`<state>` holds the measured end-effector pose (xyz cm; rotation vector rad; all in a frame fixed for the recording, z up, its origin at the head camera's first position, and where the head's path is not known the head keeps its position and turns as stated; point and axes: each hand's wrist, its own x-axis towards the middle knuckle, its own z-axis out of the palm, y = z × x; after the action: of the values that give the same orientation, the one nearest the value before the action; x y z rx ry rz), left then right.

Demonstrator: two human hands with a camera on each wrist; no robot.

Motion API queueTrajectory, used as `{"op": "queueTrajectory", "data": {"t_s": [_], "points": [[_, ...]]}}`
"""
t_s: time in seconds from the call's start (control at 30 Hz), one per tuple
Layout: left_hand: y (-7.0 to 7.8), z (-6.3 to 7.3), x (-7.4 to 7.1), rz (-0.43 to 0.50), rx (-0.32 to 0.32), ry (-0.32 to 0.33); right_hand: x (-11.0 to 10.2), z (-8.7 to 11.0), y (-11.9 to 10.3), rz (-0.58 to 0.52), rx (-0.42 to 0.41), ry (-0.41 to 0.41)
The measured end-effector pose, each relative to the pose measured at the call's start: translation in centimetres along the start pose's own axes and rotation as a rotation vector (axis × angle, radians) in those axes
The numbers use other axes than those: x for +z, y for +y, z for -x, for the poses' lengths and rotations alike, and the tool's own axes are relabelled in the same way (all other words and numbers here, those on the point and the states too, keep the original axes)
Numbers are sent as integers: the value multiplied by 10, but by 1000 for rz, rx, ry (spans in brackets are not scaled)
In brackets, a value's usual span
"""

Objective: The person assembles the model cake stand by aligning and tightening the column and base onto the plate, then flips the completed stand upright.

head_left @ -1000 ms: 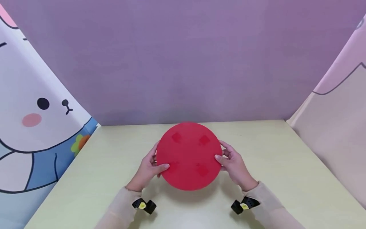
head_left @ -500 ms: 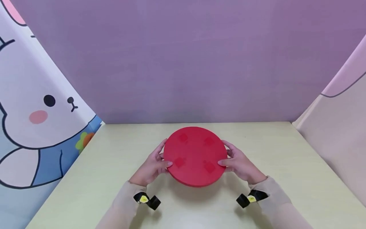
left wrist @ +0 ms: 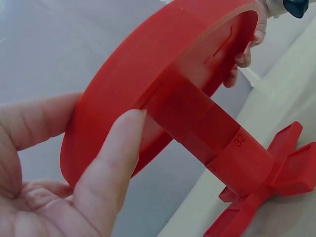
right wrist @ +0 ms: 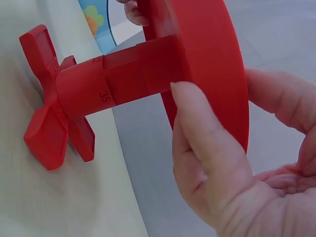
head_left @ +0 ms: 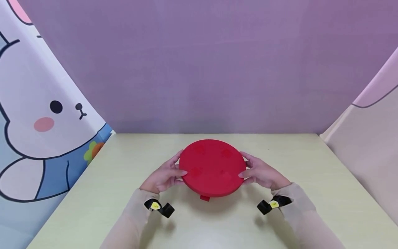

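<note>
Both hands hold a red round-topped pedestal stand (head_left: 212,167) from opposite sides, over a pale table. My left hand (head_left: 164,175) grips the rim at its left, thumb on the top. At the right edge my right hand (head_left: 262,173) does the same, fingertips under the rim. Beneath the disc, the left wrist view shows a thick red stem (left wrist: 232,148) marked with numbers. Splayed red feet (right wrist: 52,143) spread from its lower end in the right wrist view. Whether those feet touch the table cannot be made out. Faint diamond marks show on the disc's top.
The pale table (head_left: 130,155) runs back to a plain purple wall (head_left: 199,65). On the left hangs a sheet with a cartoon animal (head_left: 37,97). A pale pink sheet (head_left: 370,148) slopes along the right side. A small black camera (head_left: 168,210) sits by the left wrist.
The disc's top has tipped from facing me to lying flatter, so a red foot now shows below its front edge. Both hands keep their grip and have turned with it.
</note>
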<state>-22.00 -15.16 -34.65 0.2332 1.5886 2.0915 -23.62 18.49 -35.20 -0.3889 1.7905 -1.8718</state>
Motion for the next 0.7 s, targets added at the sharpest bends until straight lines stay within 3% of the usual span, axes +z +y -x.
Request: {"op": "queueTrajectory", "data": {"t_s": [0.6, 0.7], "points": [[-12, 1, -10, 61, -19, -7, 4, -3, 6, 60, -21, 10], [-14, 0, -13, 35, -10, -13, 2, -3, 6, 86, -17, 30]]}}
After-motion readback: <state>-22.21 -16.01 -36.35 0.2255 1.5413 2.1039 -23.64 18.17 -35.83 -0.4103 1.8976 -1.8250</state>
